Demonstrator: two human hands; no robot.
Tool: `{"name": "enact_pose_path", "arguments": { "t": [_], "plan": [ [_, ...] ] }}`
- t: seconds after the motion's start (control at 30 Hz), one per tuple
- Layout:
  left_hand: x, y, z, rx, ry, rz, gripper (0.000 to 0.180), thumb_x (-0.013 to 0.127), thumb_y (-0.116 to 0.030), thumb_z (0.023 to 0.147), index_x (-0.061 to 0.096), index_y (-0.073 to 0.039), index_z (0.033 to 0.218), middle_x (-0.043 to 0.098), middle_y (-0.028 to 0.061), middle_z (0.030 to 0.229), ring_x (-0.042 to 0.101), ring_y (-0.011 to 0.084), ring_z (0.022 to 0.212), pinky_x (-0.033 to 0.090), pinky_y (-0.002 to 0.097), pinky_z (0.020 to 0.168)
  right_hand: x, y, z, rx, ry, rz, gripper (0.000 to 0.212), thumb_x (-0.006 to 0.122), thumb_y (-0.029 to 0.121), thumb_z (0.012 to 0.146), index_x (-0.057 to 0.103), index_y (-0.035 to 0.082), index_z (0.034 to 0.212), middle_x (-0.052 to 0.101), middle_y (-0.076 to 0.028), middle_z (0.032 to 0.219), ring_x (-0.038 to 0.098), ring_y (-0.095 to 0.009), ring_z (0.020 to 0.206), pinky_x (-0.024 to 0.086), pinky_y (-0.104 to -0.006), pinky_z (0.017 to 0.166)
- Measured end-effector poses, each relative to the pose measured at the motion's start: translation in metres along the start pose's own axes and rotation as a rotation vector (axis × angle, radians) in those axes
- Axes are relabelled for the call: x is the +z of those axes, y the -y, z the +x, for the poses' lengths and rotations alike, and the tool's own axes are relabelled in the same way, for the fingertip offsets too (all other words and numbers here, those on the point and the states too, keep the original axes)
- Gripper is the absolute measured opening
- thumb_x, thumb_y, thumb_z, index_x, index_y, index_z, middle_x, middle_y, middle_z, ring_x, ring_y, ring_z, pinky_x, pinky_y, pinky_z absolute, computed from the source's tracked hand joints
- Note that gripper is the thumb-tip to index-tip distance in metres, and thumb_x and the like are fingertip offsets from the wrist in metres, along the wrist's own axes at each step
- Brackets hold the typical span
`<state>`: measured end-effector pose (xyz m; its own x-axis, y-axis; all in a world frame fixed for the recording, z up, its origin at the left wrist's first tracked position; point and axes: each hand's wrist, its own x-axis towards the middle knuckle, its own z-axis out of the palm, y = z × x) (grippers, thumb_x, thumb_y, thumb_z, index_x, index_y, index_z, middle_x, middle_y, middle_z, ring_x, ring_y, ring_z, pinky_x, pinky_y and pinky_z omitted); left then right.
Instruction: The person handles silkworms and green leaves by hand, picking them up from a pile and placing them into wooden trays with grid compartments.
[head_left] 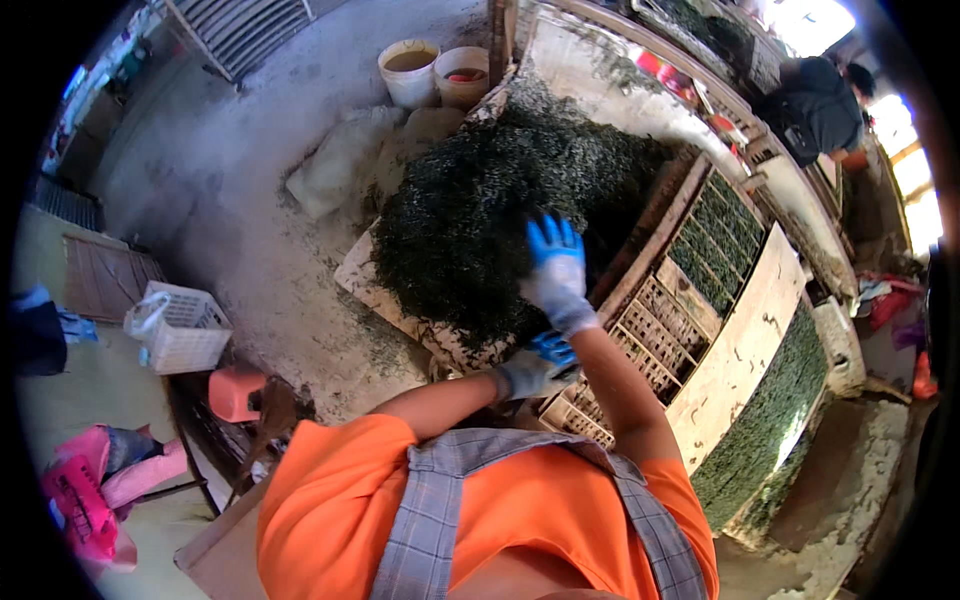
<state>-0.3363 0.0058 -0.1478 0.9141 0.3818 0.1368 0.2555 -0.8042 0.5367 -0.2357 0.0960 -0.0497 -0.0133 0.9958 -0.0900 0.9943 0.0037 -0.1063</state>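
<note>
A large heap of dark green, stringy plant matter (470, 200) lies on a pale work surface (365, 270) in front of me. My right hand (560, 275), in a white glove with blue fingers, is at the heap's near right side with its fingers stretched apart. Closer to my body is my left hand (530, 372), gloved the same way, between the heap and a slotted wooden frame (655, 335). How its fingers are set is not clear. The frame's far sections are filled with green matter (715, 235); its nearer slots show bare. Along its right side lies a pale board (740, 350).
Right of the board is a green-covered slab (765, 415). Two white buckets (408, 88) stand beyond the heap. On the left are a white plastic basket (190, 330), a pink-red container (237, 395) and a pink bag (80, 500). Another person (815, 110) bends at far right.
</note>
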Motion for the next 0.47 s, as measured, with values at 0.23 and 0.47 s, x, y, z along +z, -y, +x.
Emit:
{"name": "enact_pose_path", "arguments": {
  "t": [0.23,0.47],
  "plan": [
    [-0.091,0.099,-0.217,-0.600,-0.161,-0.350,0.038,0.067,-0.022,0.080,0.063,-0.007,0.115,0.062,0.0174,0.115,0.059,0.0343,0.106,0.049,0.0437,0.089,0.051,0.049,0.144,0.235,0.196,-0.174,0.066,0.060,0.028,0.087,0.036,0.025,0.149,0.036,-0.018,0.152,0.054,-0.036,0.123,0.049,-0.0454,0.092],
    [-0.071,0.161,-0.349,-0.853,-0.632,-0.269,0.038,0.064,-0.026,0.086,0.063,-0.011,0.121,0.062,0.0187,0.118,0.062,0.0292,0.106,0.050,0.0408,0.092,0.023,0.032,0.135,0.341,-0.108,0.434,0.052,0.065,0.011,0.077,0.060,0.009,0.128,0.071,-0.015,0.108,0.068,-0.029,0.097,0.051,-0.0346,0.088]
  ]
}}
